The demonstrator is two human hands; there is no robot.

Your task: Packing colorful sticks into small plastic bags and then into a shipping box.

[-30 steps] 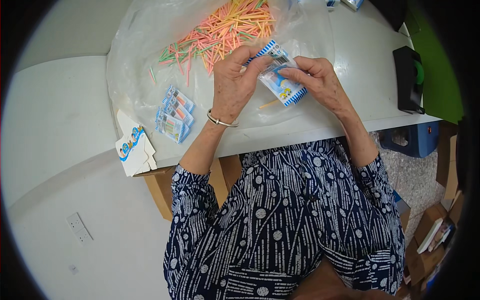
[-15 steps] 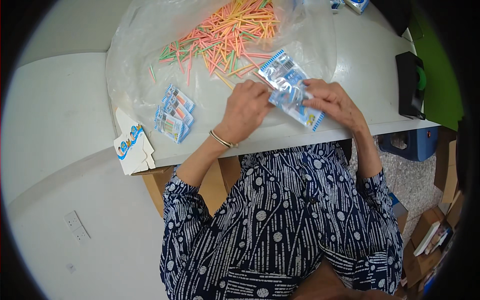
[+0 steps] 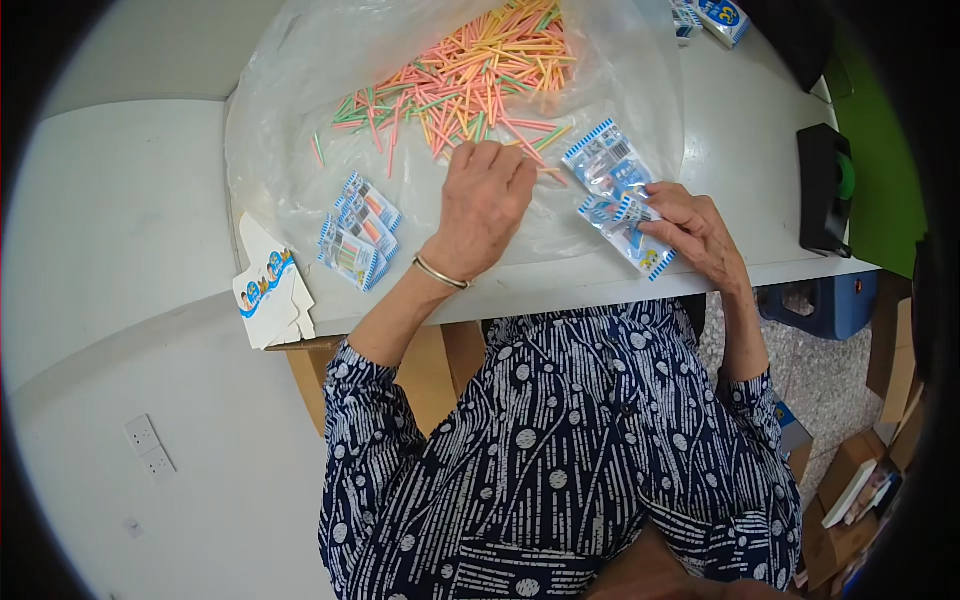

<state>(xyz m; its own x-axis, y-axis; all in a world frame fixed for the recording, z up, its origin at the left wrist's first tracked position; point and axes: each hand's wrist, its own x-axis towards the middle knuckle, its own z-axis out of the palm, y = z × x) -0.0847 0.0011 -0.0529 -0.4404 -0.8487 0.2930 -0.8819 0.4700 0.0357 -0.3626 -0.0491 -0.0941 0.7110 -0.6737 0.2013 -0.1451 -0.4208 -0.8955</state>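
My right hand [image 3: 700, 235] pinches a blue-and-white plastic sachet [image 3: 607, 160] between thumb and fingers. The sachet has striped ends, and a fold or a second sachet overlaps its lower half; I cannot tell which. My left hand [image 3: 485, 205], with a bangle at the wrist, is at the near edge of a heap of thin pastel sticks [image 3: 500, 65] in pink, yellow and green. Its fingers are curled with their tips turned away, so what they grip is hidden. Left of that hand, several filled sachets [image 3: 360, 232] lie overlapping on the clear plastic sheet [image 3: 285, 110].
Flat white printed cartons [image 3: 272, 290] lie at the table's left corner. A black tape dispenser [image 3: 825, 190] stands at the right edge. More blue-and-white packs [image 3: 722, 20] are at the far right. A blue stool [image 3: 825, 300] and cardboard boxes [image 3: 850, 480] are below, right.
My left hand has left the sachet and moved away toward the stick heap. My right hand still holds the sachet, shifted slightly right and nearer in the picture. The whole view has shifted a little.
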